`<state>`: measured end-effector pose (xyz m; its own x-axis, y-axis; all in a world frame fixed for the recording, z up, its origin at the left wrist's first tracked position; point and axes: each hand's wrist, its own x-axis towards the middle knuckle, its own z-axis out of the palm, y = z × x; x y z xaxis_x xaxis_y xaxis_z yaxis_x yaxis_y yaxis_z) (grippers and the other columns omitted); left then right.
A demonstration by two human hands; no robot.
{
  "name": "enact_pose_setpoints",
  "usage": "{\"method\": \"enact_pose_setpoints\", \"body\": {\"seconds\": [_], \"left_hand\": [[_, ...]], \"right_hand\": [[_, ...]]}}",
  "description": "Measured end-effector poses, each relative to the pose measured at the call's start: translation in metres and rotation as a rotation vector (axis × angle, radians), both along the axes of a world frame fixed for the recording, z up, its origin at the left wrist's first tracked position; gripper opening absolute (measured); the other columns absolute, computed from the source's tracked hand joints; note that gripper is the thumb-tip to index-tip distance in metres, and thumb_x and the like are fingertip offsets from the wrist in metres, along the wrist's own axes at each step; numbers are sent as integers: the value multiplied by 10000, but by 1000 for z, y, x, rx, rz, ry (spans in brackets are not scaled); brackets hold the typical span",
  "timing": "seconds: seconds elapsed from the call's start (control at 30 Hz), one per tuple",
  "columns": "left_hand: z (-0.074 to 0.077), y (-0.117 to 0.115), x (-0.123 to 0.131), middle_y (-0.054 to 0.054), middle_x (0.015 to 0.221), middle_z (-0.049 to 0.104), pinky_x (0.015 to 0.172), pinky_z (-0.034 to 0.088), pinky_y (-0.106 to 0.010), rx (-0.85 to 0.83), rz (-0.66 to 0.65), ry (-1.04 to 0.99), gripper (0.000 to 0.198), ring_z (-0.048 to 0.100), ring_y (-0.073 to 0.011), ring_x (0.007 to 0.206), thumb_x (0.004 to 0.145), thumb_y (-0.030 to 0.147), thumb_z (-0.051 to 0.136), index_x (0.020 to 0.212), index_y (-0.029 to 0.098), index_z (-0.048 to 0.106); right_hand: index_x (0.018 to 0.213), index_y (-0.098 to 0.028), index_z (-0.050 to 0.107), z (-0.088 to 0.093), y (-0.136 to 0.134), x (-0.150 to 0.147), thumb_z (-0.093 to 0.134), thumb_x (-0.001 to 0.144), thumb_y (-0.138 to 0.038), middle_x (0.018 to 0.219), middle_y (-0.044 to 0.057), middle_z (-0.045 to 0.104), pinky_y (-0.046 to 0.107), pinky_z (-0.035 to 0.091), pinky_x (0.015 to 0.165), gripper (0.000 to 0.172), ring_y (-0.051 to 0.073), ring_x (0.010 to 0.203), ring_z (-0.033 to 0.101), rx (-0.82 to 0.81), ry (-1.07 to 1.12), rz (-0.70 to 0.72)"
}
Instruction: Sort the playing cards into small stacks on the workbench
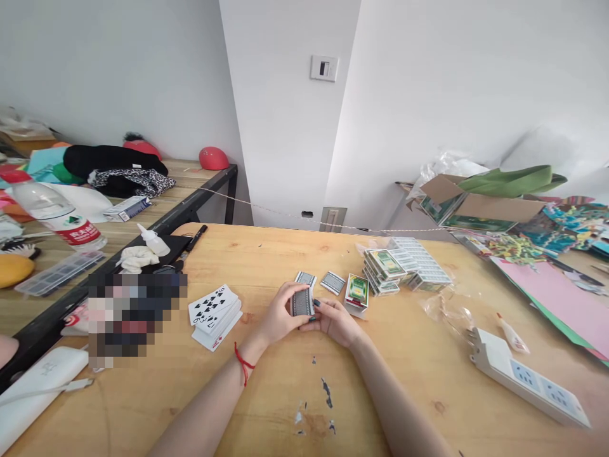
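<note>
Between my two hands is a stack of playing cards (301, 303), its patterned grey back facing me. My left hand (280, 312) wraps round the stack from the left, fingers over its top edge. From the right, my right hand (335, 322) pinches the lower right edge; its fingertips are partly hidden behind the cards. Just beyond lie a face-down card (306, 278) and another face-down card (332, 282). A green and white card box (356, 293) stands right of my right hand. Left of my left hand, a fanned pile of face-up cards (216, 315) shows spades on top.
Stacked card boxes (384, 266) and a wrapped block of boxes (421, 260) stand at the back right. A power strip (530, 377) and a small glue bottle (514, 333) lie at right. On the left are a squeeze bottle (153, 240) and a white power bank (45, 397).
</note>
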<state>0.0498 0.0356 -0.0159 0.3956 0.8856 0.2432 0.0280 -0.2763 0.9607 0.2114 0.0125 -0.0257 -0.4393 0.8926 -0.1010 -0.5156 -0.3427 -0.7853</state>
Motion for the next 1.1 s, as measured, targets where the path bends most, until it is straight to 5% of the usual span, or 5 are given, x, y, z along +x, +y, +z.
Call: {"method": "enact_pose_setpoints", "body": {"seconds": [0.23,0.67,0.97,1.1], "left_hand": [[-4,-4,4,-71,1219,460,937,380,-380,281,139,291,669,433,-226,1130,648,229,685,1240,266,376],[-3,4,-11,-73,1053,583,835,449,-388,529,160,596,499,533,-237,983,672,344,649,1131,223,498],[-14,21,-16,-129,1051,528,814,457,-382,509,623,735,543,508,-269,1004,706,324,598,1197,153,438],[-30,29,-20,-190,1206,469,873,427,-415,426,651,766,629,456,-294,1115,745,242,550,1295,96,284]], "right_hand": [[847,-136,646,-5,8,3,662,669,-363,768,66,671,342,492,695,289,210,758,629,59,-154,-176],[964,-208,622,-9,6,-3,561,737,-401,850,21,667,346,519,671,304,216,795,630,192,-385,-196],[893,-142,559,-12,5,-7,586,705,-447,721,57,659,307,535,535,359,162,536,641,79,-405,-382],[869,-141,549,-14,6,-7,575,704,-463,709,55,659,281,530,513,363,149,522,637,110,-443,-373]]}}
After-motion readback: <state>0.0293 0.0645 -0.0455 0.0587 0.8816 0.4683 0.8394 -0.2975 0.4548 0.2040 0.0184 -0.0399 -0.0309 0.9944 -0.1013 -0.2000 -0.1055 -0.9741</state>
